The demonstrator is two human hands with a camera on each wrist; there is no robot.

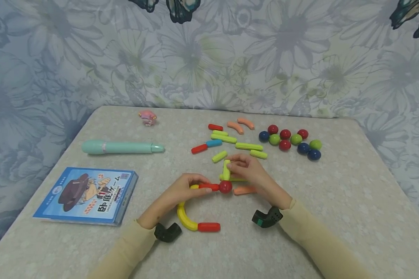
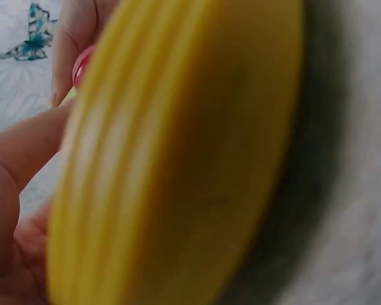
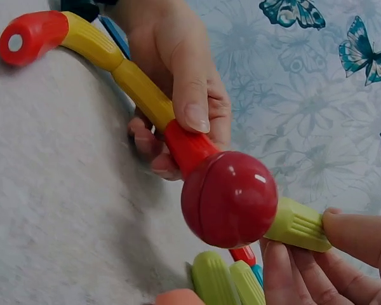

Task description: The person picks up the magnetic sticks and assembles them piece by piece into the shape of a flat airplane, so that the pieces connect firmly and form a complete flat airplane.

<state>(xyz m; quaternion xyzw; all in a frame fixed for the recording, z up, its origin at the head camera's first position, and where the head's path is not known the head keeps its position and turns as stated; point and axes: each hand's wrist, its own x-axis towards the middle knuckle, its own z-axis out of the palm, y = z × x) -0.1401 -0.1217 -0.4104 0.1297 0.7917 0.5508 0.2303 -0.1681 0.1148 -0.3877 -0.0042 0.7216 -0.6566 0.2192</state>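
Note:
My left hand (image 1: 177, 192) pinches a red rod (image 3: 185, 146) between thumb and fingers. That rod joins a shiny red ball (image 1: 225, 187) at one end and yellow curved pieces (image 1: 185, 217) at the other. The yellow curve bends toward me and ends in a second red rod (image 1: 209, 227) with a white disc in its tip. Between the thumb and fingers of my right hand (image 1: 251, 170) is a lime-green rod (image 3: 298, 225), its end against the ball. A large, blurred yellow piece (image 2: 171, 152) fills much of the left wrist view.
Beyond my hands lie several green rods (image 1: 249, 146), a blue rod (image 1: 214, 143), red rods and orange curved pieces (image 1: 235, 127). Red, green and blue balls (image 1: 284, 145) cluster at right. Leftward are a boxed game (image 1: 87, 195), a mint-green wand-like object (image 1: 125, 147) and a pink figurine (image 1: 148, 117).

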